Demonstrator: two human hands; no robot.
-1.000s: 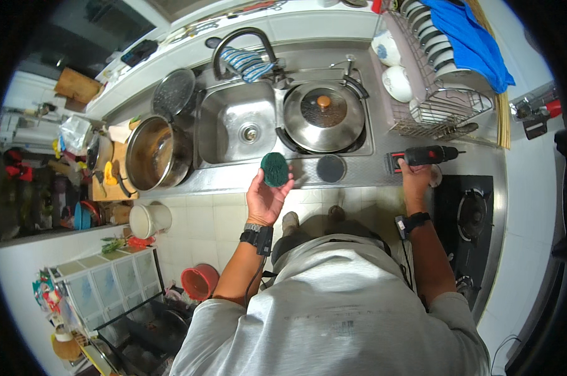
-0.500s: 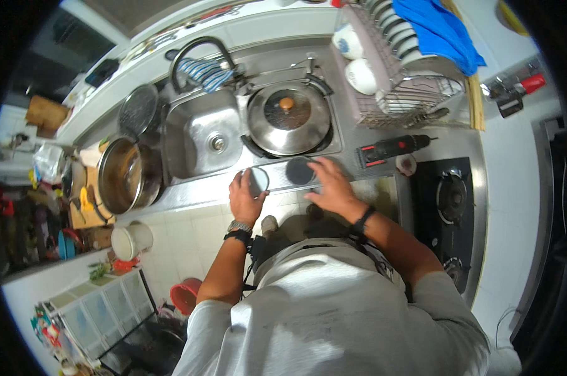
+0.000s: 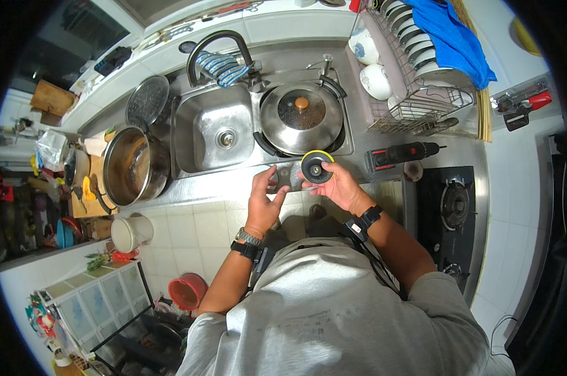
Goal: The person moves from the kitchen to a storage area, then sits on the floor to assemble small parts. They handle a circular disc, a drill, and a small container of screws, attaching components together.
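In my right hand (image 3: 343, 188) is a round black backing pad (image 3: 313, 175) with a yellow rim and a hub at its centre. Thumb and fingers grip its right side, and its hub face is turned up. My left hand (image 3: 263, 202) hovers just left of it over the counter's front edge, thumb and fingers apart. Partly hidden behind those fingers lies a pale round disc (image 3: 259, 170) on the counter. A black and red cordless drill (image 3: 402, 155) lies to the right of my right hand.
A lidded pan (image 3: 283, 128) sits in the right sink basin; the left basin (image 3: 199, 153) has a drain. Left of it stands a large steel pot (image 3: 133, 175). A dish rack (image 3: 415, 100) holds bowls and plates. The gas stove (image 3: 450, 219) is at right.
My right hand has picked up the dark disc from the counter and turned its hub side up. My left hand has drawn back from the pale disc and moved right.
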